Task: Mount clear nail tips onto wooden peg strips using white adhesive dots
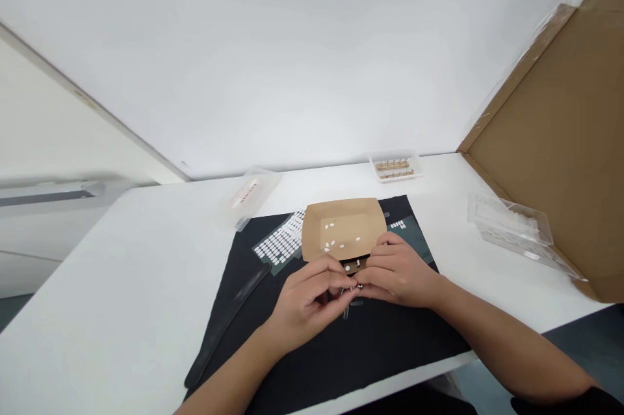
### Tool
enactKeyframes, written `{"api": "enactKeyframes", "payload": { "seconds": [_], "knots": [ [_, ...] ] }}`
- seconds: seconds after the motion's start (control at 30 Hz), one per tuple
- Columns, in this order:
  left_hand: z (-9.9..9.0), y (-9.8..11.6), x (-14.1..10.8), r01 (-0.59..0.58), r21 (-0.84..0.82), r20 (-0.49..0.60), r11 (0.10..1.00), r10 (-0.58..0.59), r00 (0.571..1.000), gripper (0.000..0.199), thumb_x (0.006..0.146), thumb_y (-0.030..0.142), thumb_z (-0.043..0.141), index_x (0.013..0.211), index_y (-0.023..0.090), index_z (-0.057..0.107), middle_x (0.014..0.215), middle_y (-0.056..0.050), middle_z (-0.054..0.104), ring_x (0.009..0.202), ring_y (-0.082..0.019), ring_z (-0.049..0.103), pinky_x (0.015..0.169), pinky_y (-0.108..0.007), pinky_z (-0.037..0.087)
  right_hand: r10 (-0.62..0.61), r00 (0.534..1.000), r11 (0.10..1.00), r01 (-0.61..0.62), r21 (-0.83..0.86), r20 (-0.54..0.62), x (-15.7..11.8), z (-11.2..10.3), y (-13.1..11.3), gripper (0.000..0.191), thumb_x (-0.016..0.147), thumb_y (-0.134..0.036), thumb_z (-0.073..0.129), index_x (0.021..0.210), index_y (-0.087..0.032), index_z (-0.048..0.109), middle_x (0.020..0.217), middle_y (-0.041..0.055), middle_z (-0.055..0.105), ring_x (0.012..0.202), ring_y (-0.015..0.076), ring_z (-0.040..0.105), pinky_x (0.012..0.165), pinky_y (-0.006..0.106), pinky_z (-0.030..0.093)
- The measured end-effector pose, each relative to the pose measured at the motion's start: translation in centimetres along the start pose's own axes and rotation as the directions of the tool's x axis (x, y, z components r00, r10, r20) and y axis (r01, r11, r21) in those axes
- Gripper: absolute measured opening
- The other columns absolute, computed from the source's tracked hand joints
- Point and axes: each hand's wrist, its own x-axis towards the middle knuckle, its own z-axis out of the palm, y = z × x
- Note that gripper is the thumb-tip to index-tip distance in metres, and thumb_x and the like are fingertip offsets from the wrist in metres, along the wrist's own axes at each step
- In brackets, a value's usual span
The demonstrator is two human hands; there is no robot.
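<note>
My left hand [312, 303] and my right hand [400, 273] meet over the black cloth [390, 337], just in front of a kraft paper tray [312, 249]. Thumb and fingers of both are pinched together around something tiny and shiny, too small to name. Behind the fingertips a brown strip [351, 267] with small white pieces on it shows in part. Loose white ovals [342, 246] lie in the tray. Left of the tray is a sheet of white oval pieces [280, 242] in rows; a second dark sheet [414, 236] with a few ovals lies partly behind my right hand.
A long black strap-like thing [227, 324] lies along the cloth's left side. At the back stand a translucent lid [256, 194] and a small box [397, 166] holding brown strips. To the right are a clear plastic box [511, 226] and a large cardboard panel [560, 129].
</note>
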Motion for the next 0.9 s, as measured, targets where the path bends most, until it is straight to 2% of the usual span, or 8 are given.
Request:
{"api": "enactKeyframes", "payload": {
  "seconds": [0.23, 0.43, 0.67, 0.9],
  "knots": [
    [0.01, -0.09, 0.08, -0.004, -0.021, 0.013, 1.0, 0.005, 1.0, 0.014, 0.093, 0.008, 0.077, 0.103, 0.017, 0.076, 0.092, -0.005, 0.068, 0.064, -0.007, 0.062, 0.051, -0.015, 0.049, -0.001, 1.0, 1.0, 0.0, 0.015, 0.014, -0.32, 0.34, 0.16, 0.022, 0.109, -0.036, 0.063, 0.094, -0.02, 0.067, 0.074, -0.004, 0.067, 0.071, 0.0118, 0.055, 0.083, 0.032, 0.04],
    [-0.13, -0.33, -0.23, 0.015, -0.072, 0.081, 0.997, -0.009, 0.997, 0.017, 0.091, 0.01, 0.081, 0.106, 0.017, 0.077, 0.094, -0.005, 0.069, 0.062, -0.007, 0.063, 0.052, -0.015, 0.053, 0.017, 1.0, 0.999, -0.018, 0.049, 0.008, -0.36, 0.34, 0.1, 0.023, 0.109, -0.037, 0.063, 0.094, -0.021, 0.067, 0.075, -0.0042, 0.069, 0.07, 0.011, 0.056, 0.084, 0.032, 0.04],
    [0.03, -0.17, -0.15, 0.019, -0.08, 0.068, 0.997, -0.013, 0.998, 0.016, 0.092, 0.01, 0.079, 0.107, 0.017, 0.077, 0.095, -0.006, 0.069, 0.061, -0.007, 0.063, 0.052, -0.015, 0.053, 0.007, 0.999, 0.998, -0.004, 0.066, -0.037, -0.06, 0.17, 0.04, 0.022, 0.109, -0.035, 0.063, 0.093, -0.02, 0.065, 0.075, -0.004, 0.068, 0.07, 0.0114, 0.056, 0.084, 0.032, 0.041],
    [-0.15, -0.04, 0.02, 0.056, -0.094, 0.097, 0.994, -0.047, 0.994, 0.014, 0.093, 0.009, 0.076, 0.103, 0.018, 0.078, 0.091, -0.006, 0.069, 0.063, -0.008, 0.065, 0.051, -0.015, 0.051, -0.003, 1.0, 0.997, 0.003, 0.081, -0.002, -0.33, 0.51, 0.27, 0.024, 0.109, -0.035, 0.062, 0.091, -0.02, 0.065, 0.074, -0.0038, 0.068, 0.068, 0.0111, 0.056, 0.08, 0.032, 0.039]
  ]
}}
